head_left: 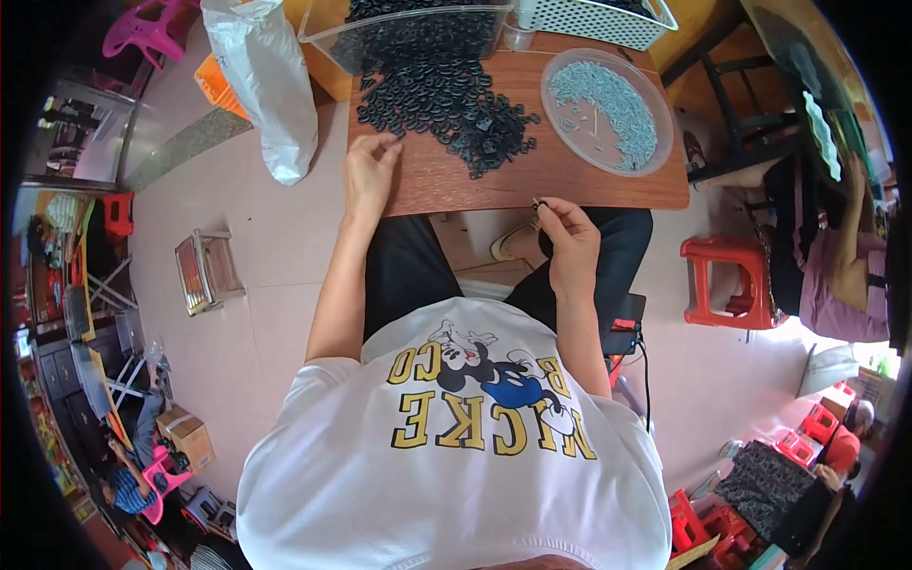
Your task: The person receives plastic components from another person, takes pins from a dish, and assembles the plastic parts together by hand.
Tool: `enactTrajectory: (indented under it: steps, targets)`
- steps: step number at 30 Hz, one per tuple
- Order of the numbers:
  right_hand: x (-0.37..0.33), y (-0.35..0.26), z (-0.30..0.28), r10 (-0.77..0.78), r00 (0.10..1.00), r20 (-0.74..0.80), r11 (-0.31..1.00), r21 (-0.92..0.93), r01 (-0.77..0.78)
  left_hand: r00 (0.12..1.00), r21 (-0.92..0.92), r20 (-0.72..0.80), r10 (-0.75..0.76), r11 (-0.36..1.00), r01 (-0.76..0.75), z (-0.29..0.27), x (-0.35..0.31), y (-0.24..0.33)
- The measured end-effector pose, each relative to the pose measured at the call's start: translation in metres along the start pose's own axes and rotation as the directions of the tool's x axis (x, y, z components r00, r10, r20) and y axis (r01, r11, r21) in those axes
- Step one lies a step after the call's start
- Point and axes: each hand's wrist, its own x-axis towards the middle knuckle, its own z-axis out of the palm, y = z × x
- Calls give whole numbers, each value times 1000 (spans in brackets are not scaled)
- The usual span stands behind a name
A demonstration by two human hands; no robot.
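At the left edge of the wooden table [427,195], my left hand [369,176] has its thumb and fingertips drawn together beside the loose black parts [427,100]. Whatever lies between those fingertips is too small to make out. My right hand [570,237] is over the table's front edge, pinching a small black part [539,203] with a shiny spot on it. Spread across the tabletop, the black parts look like small flat rings, with a denser heap [489,138] of darker pieces to the right. A round clear tray [579,142] holds many small bluish-silver pieces [622,109] resembling screws.
A clear bin [408,43] full of black parts stands at the table's back, beside a white perforated basket [598,24] and a small clear cup [518,38]. A white sack [261,90] is at the left. Right of me are a red stool [727,280] and a seated person [845,266].
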Motion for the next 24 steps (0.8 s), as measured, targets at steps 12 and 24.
enactTrajectory:
  steps: [12,24]
  targets:
    - [4,5,7,136,990,46,990,-43,-135,995,165,29,97,981,-101,2,23,-2]
    - [7,-4,19,91,988,126,996,-35,-87,861,-738,485,-154,456,497,8,-25,19]
